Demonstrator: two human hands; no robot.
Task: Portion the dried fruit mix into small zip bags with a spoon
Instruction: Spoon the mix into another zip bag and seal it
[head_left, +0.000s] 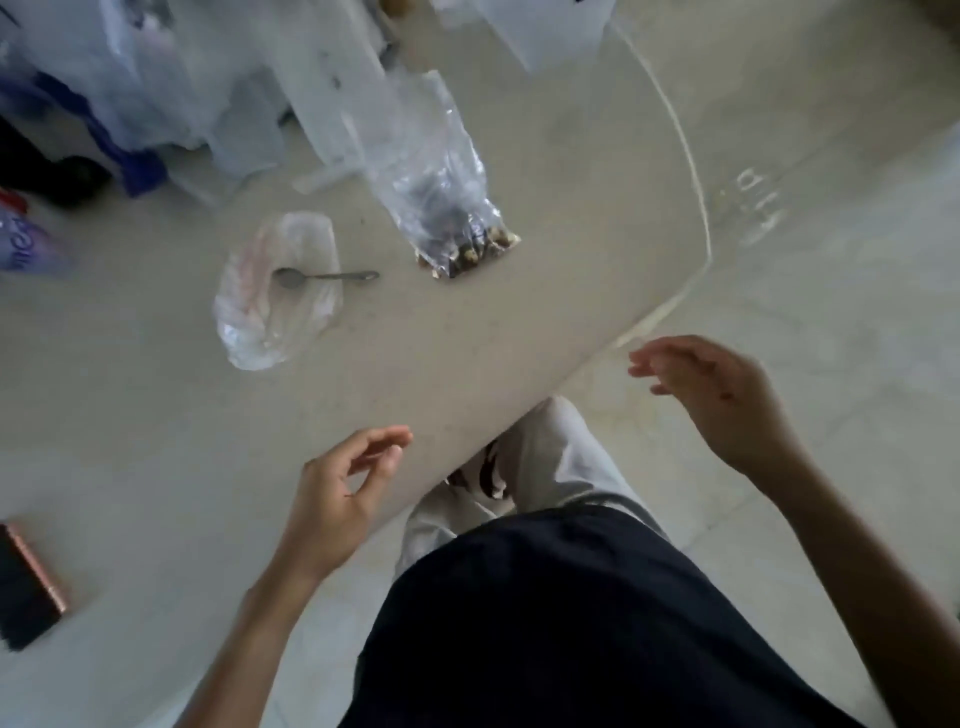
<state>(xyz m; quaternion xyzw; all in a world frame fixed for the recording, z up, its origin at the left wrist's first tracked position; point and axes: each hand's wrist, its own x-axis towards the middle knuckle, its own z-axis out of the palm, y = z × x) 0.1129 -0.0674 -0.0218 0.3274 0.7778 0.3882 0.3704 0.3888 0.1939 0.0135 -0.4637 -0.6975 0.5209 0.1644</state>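
Pale table (156, 395), rounded edge: bag of dried fruit mix (447, 208); spoon (324, 277) on crumpled clear bag (275, 296); dark phone (28, 587); heaped plastic bags (156, 78) at rear.

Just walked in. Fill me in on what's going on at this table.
A person stands at a pale table with both hands empty. The left hand hovers over the near edge, fingers loosely curled; the right hand hangs just past the table's edge. Nothing is being handled. A spoon lies with its bowl on a crumpled clear bag. Beside it, a clear bag with dried fruit mix sits on the table. More plastic bags are piled at the far side.
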